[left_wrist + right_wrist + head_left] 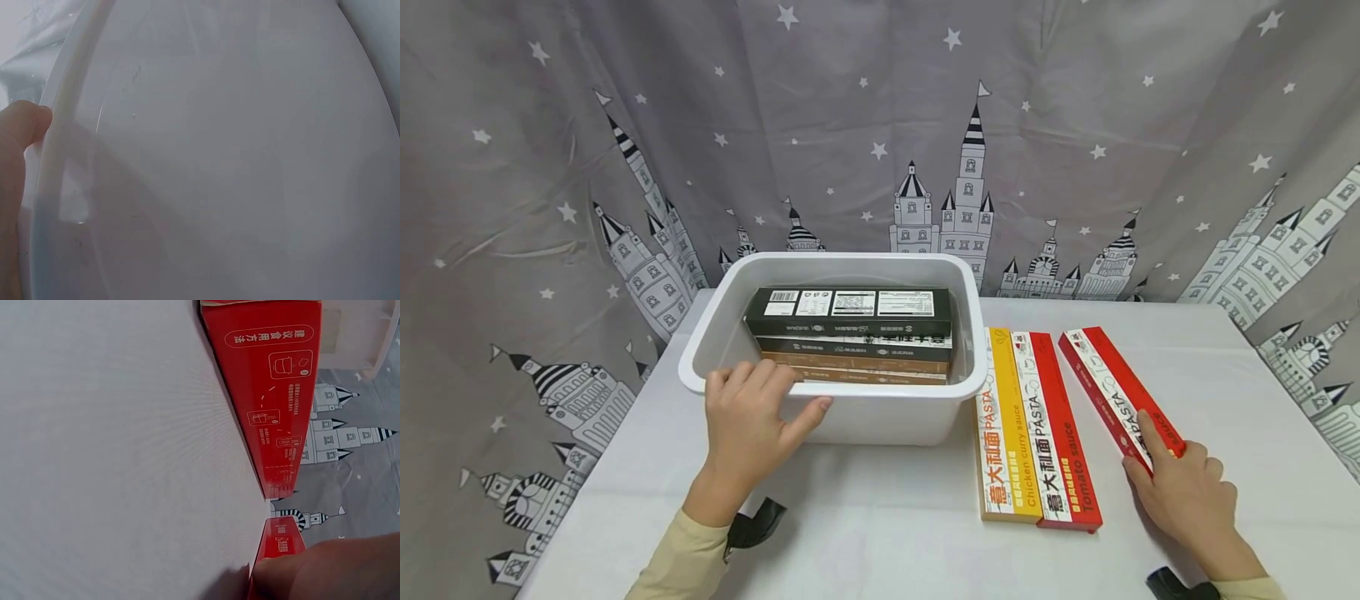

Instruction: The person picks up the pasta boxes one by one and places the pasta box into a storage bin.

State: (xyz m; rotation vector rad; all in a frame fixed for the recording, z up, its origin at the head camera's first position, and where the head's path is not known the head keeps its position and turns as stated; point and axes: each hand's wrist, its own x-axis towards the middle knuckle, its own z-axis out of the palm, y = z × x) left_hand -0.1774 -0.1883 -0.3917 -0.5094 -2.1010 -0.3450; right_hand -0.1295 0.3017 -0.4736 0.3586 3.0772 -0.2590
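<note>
A white plastic bin stands at the middle of the table. My left hand grips its front rim near the left corner, fingers over the edge and thumb outside. In the left wrist view the bin's wall fills most of the picture. At the right, my right hand holds the near end of a slanted red pasta box, thumb on its left side and index finger on top. The right wrist view shows this held box partly covered by the hand.
Beside the bin lie a yellow chicken curry pasta box and a red tomato pasta box, side by side. Inside the bin are black boxes above brown boxes. A grey castle-print curtain hangs behind the white table.
</note>
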